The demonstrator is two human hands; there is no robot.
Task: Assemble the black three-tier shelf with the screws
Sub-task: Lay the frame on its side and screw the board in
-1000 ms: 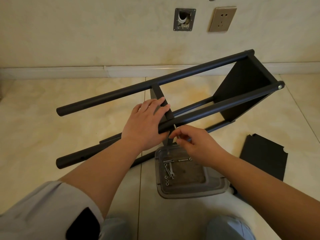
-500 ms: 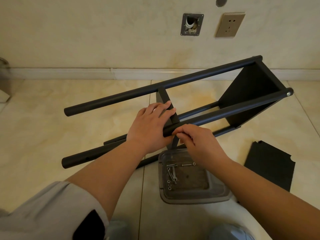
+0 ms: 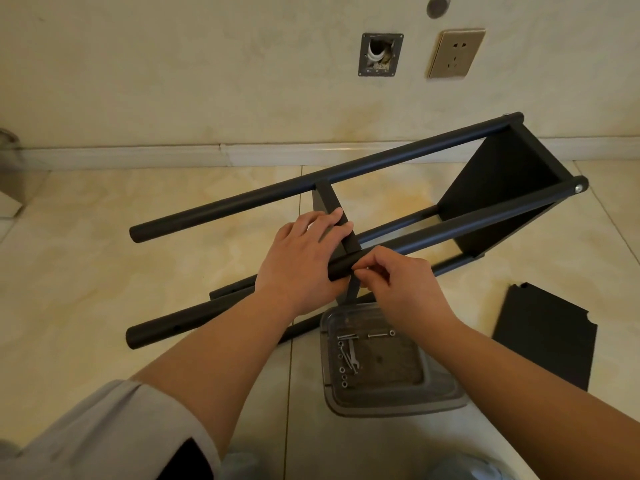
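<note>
Black metal fills the middle of the floor: the shelf frame (image 3: 398, 199) lies on its side on the cream tiles (image 3: 104, 271), its long tubes running from about eight o'clock toward two o'clock. One square shelf panel (image 3: 502, 192) is fixed between the tubes at the two o'clock end, with a silver screw head (image 3: 577, 188) showing in the tip of the nearer tube. A second panel sits edge-on at the centre, between the upper tubes.

The left hand (image 3: 301, 261) lies over that middle panel and the nearer tube, fingers stretched forward across the panel's top edge and the palm pressing on the tube. The right hand (image 3: 405, 285) is just beside it at three o'clock, fingers curled with thumb and forefinger pinched together against the tube right where the panel meets it; whatever they pinch is too small to make out.

Directly below the hands, toward six o'clock, a grey plastic tray (image 3: 443, 393) rests on the tiles and holds loose screws (image 3: 379, 335), small nuts and a little wrench (image 3: 352, 358) along its left side. A spare black panel (image 3: 547, 337) lies flat on the floor at four o'clock, apart from the frame.

On the wall at twelve o'clock are an open wall box (image 3: 380, 54) and a gold socket plate (image 3: 455, 53) beside it.
</note>
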